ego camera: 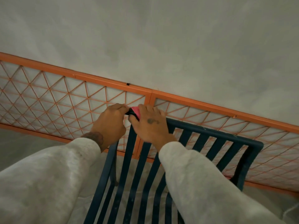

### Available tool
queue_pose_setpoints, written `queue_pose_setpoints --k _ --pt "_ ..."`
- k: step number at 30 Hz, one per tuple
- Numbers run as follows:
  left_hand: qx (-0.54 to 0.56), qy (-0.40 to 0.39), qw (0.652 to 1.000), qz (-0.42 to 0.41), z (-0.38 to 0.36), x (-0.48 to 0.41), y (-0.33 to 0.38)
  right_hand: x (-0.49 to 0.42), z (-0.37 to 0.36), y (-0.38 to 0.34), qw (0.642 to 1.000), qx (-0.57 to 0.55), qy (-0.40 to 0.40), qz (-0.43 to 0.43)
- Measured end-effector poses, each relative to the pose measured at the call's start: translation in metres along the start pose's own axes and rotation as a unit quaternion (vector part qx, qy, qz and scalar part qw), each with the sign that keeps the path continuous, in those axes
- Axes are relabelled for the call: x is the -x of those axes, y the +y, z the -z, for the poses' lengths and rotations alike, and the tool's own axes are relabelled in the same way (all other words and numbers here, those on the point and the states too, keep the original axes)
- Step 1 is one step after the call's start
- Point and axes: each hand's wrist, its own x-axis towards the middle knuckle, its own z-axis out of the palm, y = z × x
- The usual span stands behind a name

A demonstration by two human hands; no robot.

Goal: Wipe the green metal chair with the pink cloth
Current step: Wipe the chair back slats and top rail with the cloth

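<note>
The dark green metal chair (215, 132) with slatted back and seat fills the lower middle of the head view. Its top rail runs from the hands toward the right corner. A small patch of pink cloth (135, 110) shows at the rail's left corner, between both hands. My left hand (110, 122) grips that corner, its fingertips curled at the cloth's left edge. My right hand (149, 124) lies over the cloth and the rail with its fingers curled down on them. Most of the cloth is hidden under the hands.
An orange metal lattice fence (64, 94) runs diagonally right behind the chair back, against a pale grey wall (161, 38). Grey floor (24, 143) shows at the left below the fence. My light sleeves cover the lower corners.
</note>
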Motion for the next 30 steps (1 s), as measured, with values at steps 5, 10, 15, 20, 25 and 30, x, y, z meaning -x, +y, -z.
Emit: queue_pose_setpoints --k 5,10,15,20,25,30 --pt "0.002 -0.005 1.0 0.006 0.002 0.002 0.001 0.034 -0.003 0.054 0.999 0.008 0.053 0.011" --pt "0.004 0.0 1.0 0.013 0.003 0.005 0.002 0.035 0.006 0.079 0.993 0.105 0.008 -0.047" --pt "-0.003 0.012 1.0 0.019 0.0 0.003 0.011 0.0 0.018 0.039 0.992 0.056 -0.112 -0.009" --pt "-0.035 0.008 0.999 0.005 -0.001 0.004 0.014 -0.01 0.002 0.004 0.993 0.071 -0.067 0.06" --pt "-0.098 -0.028 0.995 0.006 0.009 -0.001 0.018 0.01 0.003 0.051 0.996 0.034 0.009 0.086" --pt "-0.156 -0.05 0.986 0.036 0.012 -0.007 0.039 0.049 0.023 0.14 0.996 0.079 0.016 0.042"
